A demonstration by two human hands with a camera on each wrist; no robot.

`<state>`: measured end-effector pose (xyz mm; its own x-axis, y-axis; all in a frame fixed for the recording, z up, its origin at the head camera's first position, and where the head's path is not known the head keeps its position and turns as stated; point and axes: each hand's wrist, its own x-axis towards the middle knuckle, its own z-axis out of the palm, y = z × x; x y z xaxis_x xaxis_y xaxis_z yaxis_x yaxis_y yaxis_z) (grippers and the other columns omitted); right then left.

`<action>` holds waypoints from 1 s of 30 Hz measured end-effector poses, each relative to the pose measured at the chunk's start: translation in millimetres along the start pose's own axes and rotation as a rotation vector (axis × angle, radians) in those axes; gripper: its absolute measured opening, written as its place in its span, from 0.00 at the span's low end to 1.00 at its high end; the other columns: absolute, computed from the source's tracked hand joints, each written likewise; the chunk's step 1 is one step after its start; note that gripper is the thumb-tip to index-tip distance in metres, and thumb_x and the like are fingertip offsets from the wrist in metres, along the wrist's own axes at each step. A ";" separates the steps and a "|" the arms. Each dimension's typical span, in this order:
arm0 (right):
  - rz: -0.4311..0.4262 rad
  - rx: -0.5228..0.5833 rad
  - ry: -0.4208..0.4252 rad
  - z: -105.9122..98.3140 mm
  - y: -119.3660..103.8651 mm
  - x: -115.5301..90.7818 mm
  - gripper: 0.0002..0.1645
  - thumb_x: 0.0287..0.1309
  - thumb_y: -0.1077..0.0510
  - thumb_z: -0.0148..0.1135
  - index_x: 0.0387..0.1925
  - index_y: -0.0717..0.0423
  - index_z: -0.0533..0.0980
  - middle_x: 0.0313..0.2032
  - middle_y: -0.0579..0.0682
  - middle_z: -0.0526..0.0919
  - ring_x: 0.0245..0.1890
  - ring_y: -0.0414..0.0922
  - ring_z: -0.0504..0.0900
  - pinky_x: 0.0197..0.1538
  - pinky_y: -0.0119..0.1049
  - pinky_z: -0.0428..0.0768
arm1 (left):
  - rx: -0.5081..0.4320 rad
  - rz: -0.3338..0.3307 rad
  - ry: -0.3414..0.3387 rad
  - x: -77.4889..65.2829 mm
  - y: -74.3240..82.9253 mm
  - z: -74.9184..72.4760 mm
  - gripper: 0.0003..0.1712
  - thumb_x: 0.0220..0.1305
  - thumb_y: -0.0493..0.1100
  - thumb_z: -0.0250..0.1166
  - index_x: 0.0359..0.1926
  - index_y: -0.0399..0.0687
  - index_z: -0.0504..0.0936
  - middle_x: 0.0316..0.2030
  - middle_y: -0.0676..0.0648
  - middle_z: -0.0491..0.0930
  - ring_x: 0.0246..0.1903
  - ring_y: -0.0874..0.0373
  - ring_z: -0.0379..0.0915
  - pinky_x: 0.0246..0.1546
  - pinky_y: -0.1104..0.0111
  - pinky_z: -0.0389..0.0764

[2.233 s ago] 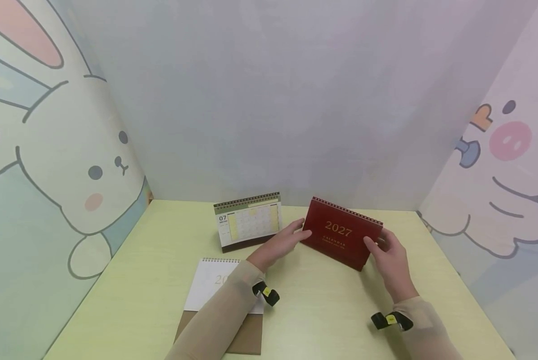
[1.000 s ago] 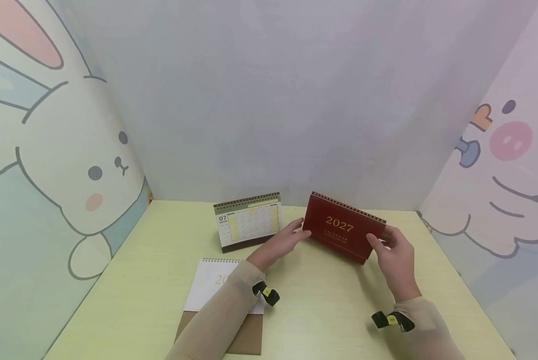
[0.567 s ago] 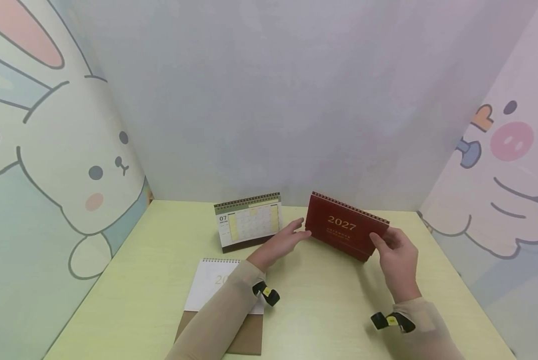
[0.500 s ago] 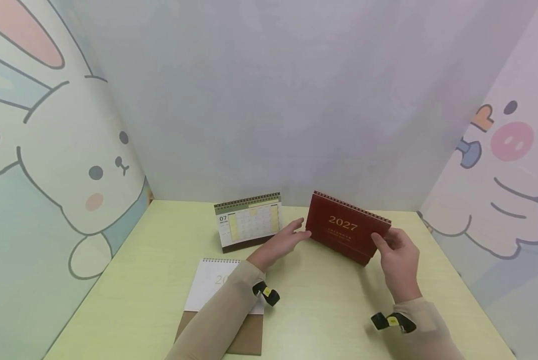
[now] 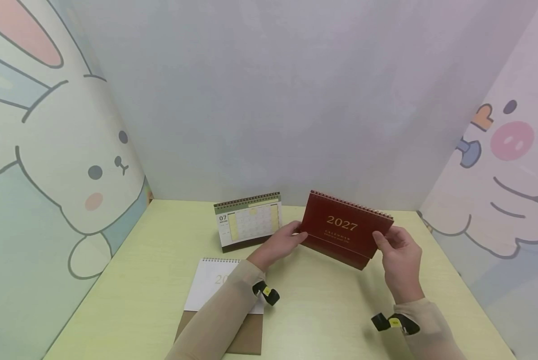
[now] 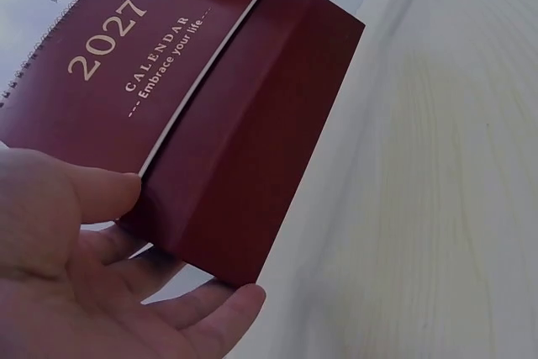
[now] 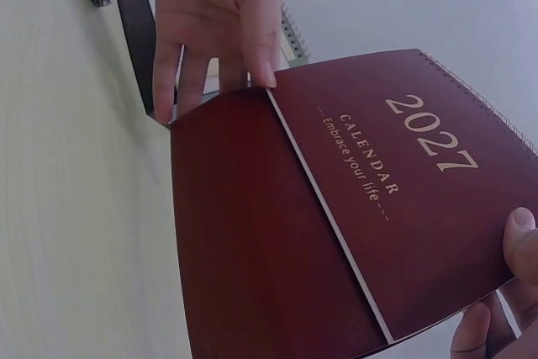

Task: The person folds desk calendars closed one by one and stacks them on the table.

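Observation:
A dark red 2027 desk calendar is tilted back above the table, its spiral binding on top and its lower flap showing. My left hand holds its left edge; in the left wrist view the thumb lies on the cover and the other fingers reach behind and under the base. My right hand pinches the right edge, thumb in front, fingers mostly hidden behind. In the right wrist view the gap between cover pages and base flap is plain.
A desk calendar open at 07 stands just behind my left hand. A white calendar with a brown base lies flat under my left forearm. The pale yellow table meets a grey back wall and cartoon-printed side walls.
The red calendar first shifted rightward and up, then its left edge came left into my left hand, which now grips it. My right hand has moved slightly right, still pinching it.

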<state>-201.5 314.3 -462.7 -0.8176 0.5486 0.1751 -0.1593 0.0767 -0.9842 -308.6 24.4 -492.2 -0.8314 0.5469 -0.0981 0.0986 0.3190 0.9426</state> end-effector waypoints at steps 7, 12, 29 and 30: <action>0.029 0.027 -0.005 -2.0 1.0 1.2 0.08 0.79 0.67 0.75 0.54 0.58 0.89 0.38 0.33 0.94 0.41 0.33 0.92 0.49 0.21 0.89 | -0.014 0.021 0.031 2.9 -1.1 -1.4 0.21 0.95 0.54 0.60 0.76 0.54 0.85 0.69 0.46 0.91 0.71 0.46 0.85 0.77 0.41 0.86; 0.024 0.039 -0.001 -1.6 0.6 1.4 0.07 0.79 0.67 0.76 0.53 0.58 0.89 0.38 0.33 0.95 0.40 0.33 0.91 0.47 0.22 0.90 | -0.005 0.036 0.062 2.7 0.2 -1.2 0.19 0.95 0.55 0.61 0.71 0.53 0.87 0.66 0.46 0.92 0.73 0.45 0.84 0.81 0.38 0.82; 0.115 -0.015 0.007 -7.6 2.5 6.1 0.11 0.83 0.57 0.75 0.59 0.53 0.87 0.38 0.29 0.94 0.39 0.32 0.90 0.45 0.22 0.87 | 0.030 0.049 0.085 -0.1 6.6 -1.0 0.14 0.92 0.52 0.65 0.57 0.48 0.90 0.52 0.46 0.92 0.53 0.54 0.81 0.55 0.60 0.82; 0.118 -0.015 0.007 -7.9 3.0 6.3 0.11 0.83 0.57 0.75 0.59 0.53 0.87 0.38 0.30 0.94 0.39 0.32 0.90 0.45 0.22 0.87 | 0.029 0.046 0.087 -0.2 6.9 -0.8 0.14 0.92 0.52 0.65 0.57 0.49 0.90 0.53 0.46 0.93 0.53 0.54 0.82 0.56 0.59 0.83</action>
<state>-202.8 324.5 -464.7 -0.8262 0.5604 0.0578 -0.0540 0.0234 -0.9983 -308.2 25.8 -485.5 -0.8699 0.4926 -0.0258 0.1524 0.3181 0.9357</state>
